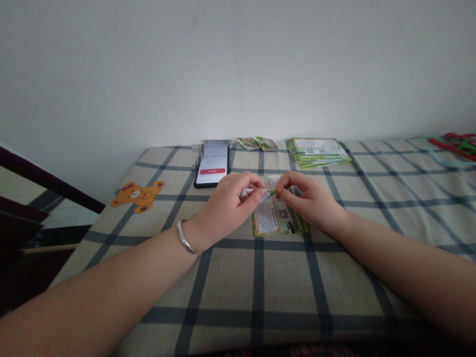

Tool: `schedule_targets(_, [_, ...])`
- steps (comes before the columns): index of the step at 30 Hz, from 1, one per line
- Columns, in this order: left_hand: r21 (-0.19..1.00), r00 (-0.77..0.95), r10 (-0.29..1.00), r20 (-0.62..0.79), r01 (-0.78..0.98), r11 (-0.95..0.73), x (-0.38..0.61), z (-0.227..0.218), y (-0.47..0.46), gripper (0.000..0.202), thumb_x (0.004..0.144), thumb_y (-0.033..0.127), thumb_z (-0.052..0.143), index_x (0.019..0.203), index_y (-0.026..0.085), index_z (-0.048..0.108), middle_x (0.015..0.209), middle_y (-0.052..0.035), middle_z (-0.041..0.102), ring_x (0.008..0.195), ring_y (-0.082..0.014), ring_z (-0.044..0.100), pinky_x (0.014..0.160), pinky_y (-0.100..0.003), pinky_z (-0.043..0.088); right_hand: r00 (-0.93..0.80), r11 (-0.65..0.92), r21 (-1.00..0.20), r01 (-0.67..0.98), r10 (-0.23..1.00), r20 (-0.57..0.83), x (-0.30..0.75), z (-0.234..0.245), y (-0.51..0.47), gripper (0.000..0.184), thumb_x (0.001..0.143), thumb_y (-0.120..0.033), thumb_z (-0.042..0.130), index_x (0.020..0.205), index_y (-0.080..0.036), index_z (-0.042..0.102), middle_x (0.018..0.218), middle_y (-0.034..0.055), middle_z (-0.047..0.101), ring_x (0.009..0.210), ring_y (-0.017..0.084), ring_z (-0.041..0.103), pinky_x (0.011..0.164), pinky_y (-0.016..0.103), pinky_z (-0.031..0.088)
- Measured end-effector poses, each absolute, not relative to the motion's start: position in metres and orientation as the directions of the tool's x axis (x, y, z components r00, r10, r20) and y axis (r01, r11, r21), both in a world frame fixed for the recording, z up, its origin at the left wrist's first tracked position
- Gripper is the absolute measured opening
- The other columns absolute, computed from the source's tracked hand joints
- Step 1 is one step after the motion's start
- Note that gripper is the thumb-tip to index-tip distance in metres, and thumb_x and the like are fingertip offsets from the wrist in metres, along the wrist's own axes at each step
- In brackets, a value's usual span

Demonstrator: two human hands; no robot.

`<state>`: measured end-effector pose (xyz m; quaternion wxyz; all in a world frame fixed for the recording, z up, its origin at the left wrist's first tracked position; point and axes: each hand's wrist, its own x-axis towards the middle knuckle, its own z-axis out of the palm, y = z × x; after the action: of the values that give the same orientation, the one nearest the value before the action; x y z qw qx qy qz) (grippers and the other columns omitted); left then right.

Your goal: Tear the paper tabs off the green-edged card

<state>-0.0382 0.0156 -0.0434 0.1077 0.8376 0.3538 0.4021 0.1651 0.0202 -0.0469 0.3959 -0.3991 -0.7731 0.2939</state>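
Observation:
My left hand (240, 198), with a silver bangle at the wrist, is closed in a pinch around a thin folded piece of paper (270, 192), white with a green end. At the green end, the thumb and fingertips of my right hand (307, 198) pinch the same paper. Beneath both hands a green-bordered printed leaflet (266, 220) with a QR code lies flat on the cloth. Whether the folded piece is separate from that leaflet, I cannot tell. The fingers hide part of it.
Behind my left hand lies a phone (212, 166) showing a timer. Two folded paper pieces (256, 144) and a stack of leaflets (318, 151) lie near the wall. A bear picture (139, 197) marks the checked tablecloth (230, 277). Red and green items (459, 145) sit far right.

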Motion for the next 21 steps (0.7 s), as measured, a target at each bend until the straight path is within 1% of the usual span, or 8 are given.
schedule_targets(4, [0.567, 0.381, 0.744, 0.549, 0.484, -0.666, -0.04, -0.045, 0.017, 0.011, 0.093, 0.022, 0.048, 0.101, 0.018, 0.055, 0.094, -0.002, 0.064, 0.085, -0.0132, 0.062, 0.077, -0.027, 0.049, -0.291, 0.517, -0.754, 0.404, 0.855, 0.43, 0.168, -0.05, 0.024, 0.01, 0.083, -0.019, 0.053, 0.073, -0.021, 0.051, 0.07, -0.0025, 0.053, 0.067, 0.013, 0.049, 0.064, 0.028, 0.039])
schedule_targets(7, [0.616, 0.342, 0.779, 0.526, 0.478, -0.626, -0.04, -0.047, 0.018, 0.011, 0.093, 0.022, 0.049, 0.102, 0.018, 0.054, 0.094, -0.0025, 0.065, 0.083, -0.0129, 0.062, 0.075, -0.026, 0.05, -0.247, 0.478, -0.785, 0.394, 0.878, 0.41, 0.169, -0.052, 0.027, 0.011, 0.083, -0.022, 0.053, 0.073, -0.021, 0.05, 0.068, -0.0029, 0.052, 0.064, 0.012, 0.047, 0.061, 0.028, 0.039])
schedule_targets(10, [0.671, 0.326, 0.816, 0.478, 0.464, -0.578, -0.04, -0.05, 0.02, 0.015, 0.092, 0.021, 0.05, 0.106, 0.019, 0.055, 0.09, -0.0022, 0.066, 0.077, -0.0121, 0.063, 0.067, -0.024, 0.051, -0.229, 0.44, -0.827, 0.349, 0.896, 0.38, 0.168, -0.053, 0.028, 0.012, 0.084, -0.027, 0.055, 0.074, -0.021, 0.052, 0.068, -0.0021, 0.054, 0.063, 0.013, 0.05, 0.061, 0.028, 0.04])
schedule_targets(12, [0.693, 0.339, 0.828, 0.447, 0.454, -0.56, -0.039, -0.052, 0.021, 0.018, 0.091, 0.021, 0.052, 0.109, 0.019, 0.057, 0.091, -0.0025, 0.067, 0.075, -0.0123, 0.064, 0.065, -0.024, 0.052, -0.232, 0.422, -0.859, 0.289, 0.902, 0.364, 0.167, -0.054, 0.028, 0.014, 0.086, -0.031, 0.055, 0.076, -0.021, 0.052, 0.069, -0.0015, 0.057, 0.064, 0.013, 0.053, 0.062, 0.028, 0.042])
schedule_targets(15, [0.716, 0.348, 0.835, 0.427, 0.434, -0.547, -0.039, -0.053, 0.023, 0.018, 0.091, 0.021, 0.054, 0.107, 0.018, 0.06, 0.094, -0.0035, 0.069, 0.078, -0.0132, 0.065, 0.068, -0.026, 0.054, -0.233, 0.402, -0.894, 0.199, 0.905, 0.355, 0.165, -0.055, 0.028, 0.016, 0.088, -0.034, 0.053, 0.078, -0.021, 0.052, 0.07, -0.0012, 0.06, 0.067, 0.013, 0.057, 0.066, 0.029, 0.044])
schedule_targets(18, [0.759, 0.338, 0.847, 0.41, 0.389, -0.523, -0.038, -0.054, 0.025, 0.018, 0.091, 0.02, 0.053, 0.107, 0.018, 0.06, 0.096, -0.0043, 0.069, 0.083, -0.0143, 0.066, 0.069, -0.027, 0.056, -0.271, 0.394, -0.905, 0.158, 0.899, 0.344, 0.165, -0.055, 0.027, 0.012, 0.087, -0.032, 0.056, 0.081, -0.021, 0.053, 0.074, -0.0011, 0.062, 0.07, 0.013, 0.058, 0.067, 0.028, 0.045])
schedule_targets(21, [0.796, 0.344, 0.848, 0.404, 0.325, -0.511, -0.037, -0.054, 0.024, 0.018, 0.091, 0.018, 0.053, 0.108, 0.018, 0.057, 0.097, -0.0044, 0.069, 0.084, -0.0139, 0.066, 0.068, -0.026, 0.056, -0.339, 0.422, -0.886, 0.195, 0.876, 0.343, 0.165, -0.054, 0.026, 0.008, 0.083, -0.026, 0.061, 0.085, -0.02, 0.055, 0.08, -0.0003, 0.063, 0.074, 0.013, 0.059, 0.069, 0.028, 0.045])
